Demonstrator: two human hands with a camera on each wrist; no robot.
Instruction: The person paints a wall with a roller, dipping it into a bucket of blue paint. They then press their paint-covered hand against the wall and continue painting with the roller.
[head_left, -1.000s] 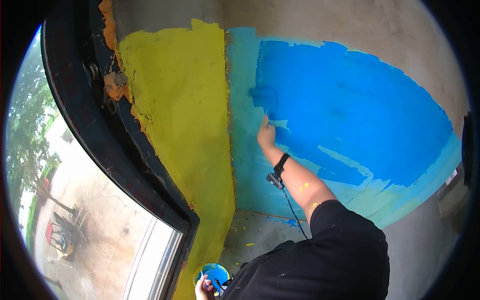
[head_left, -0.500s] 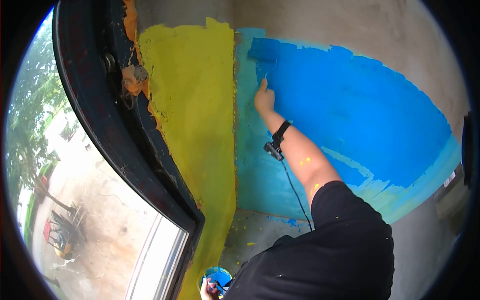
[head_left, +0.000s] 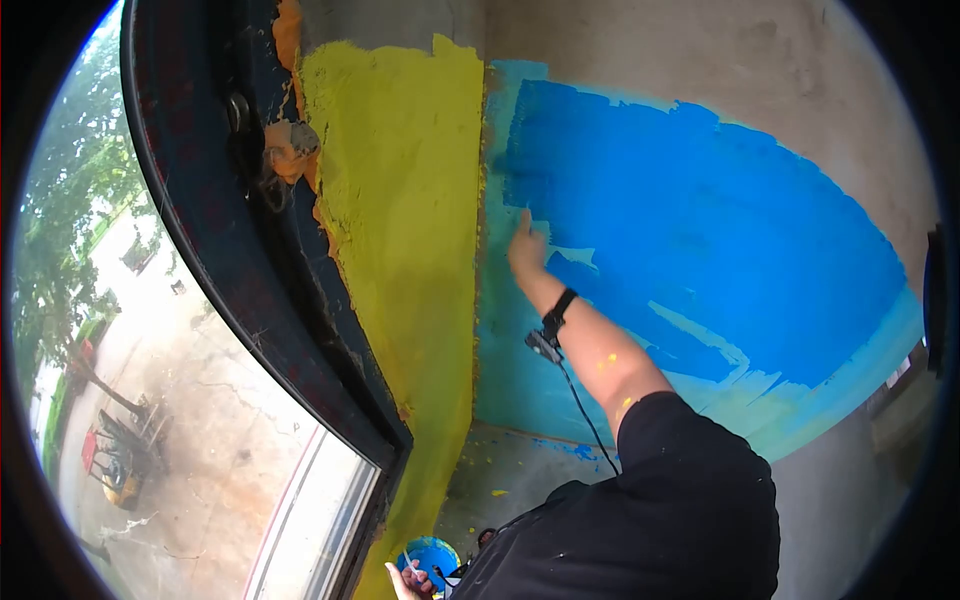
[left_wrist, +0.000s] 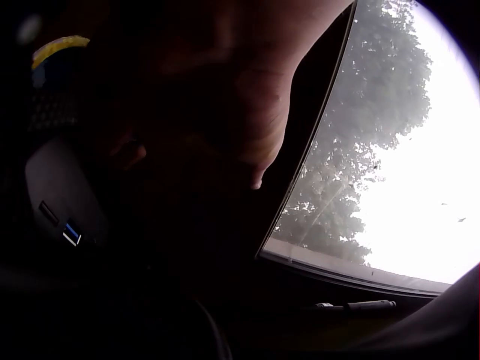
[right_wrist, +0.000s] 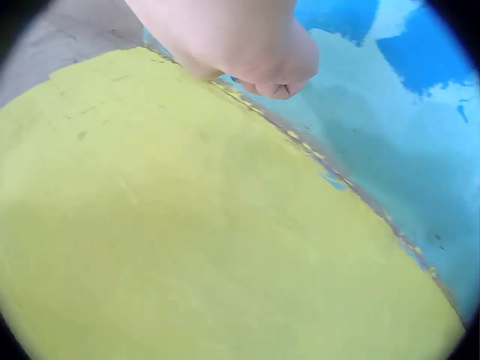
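My right hand (head_left: 526, 252) grips the handle of a paint roller, thumb up along it. The blue roller head (head_left: 528, 186) lies against the wall at the left edge of the dark blue paint (head_left: 690, 220), blending into it. In the right wrist view the fingers of my right hand (right_wrist: 259, 52) are curled, and the roller is hidden. Low down, my left hand (head_left: 408, 580) holds a bucket of blue paint (head_left: 434, 552) by its side, near a thin white strip at the rim. My left hand (left_wrist: 255, 105) is mostly in shadow in the left wrist view.
A yellow wall (head_left: 400, 200) meets the blue one at a corner left of the roller. Left of that stands a dark window frame (head_left: 240, 290) with rough orange foam. Paint spots mark the grey floor (head_left: 500, 470). A cable (head_left: 585, 410) hangs from my right wrist camera.
The roller went up to near the top of the blue area, then came back down with my right hand. The head view has swung left. My left hand stays at the bucket.
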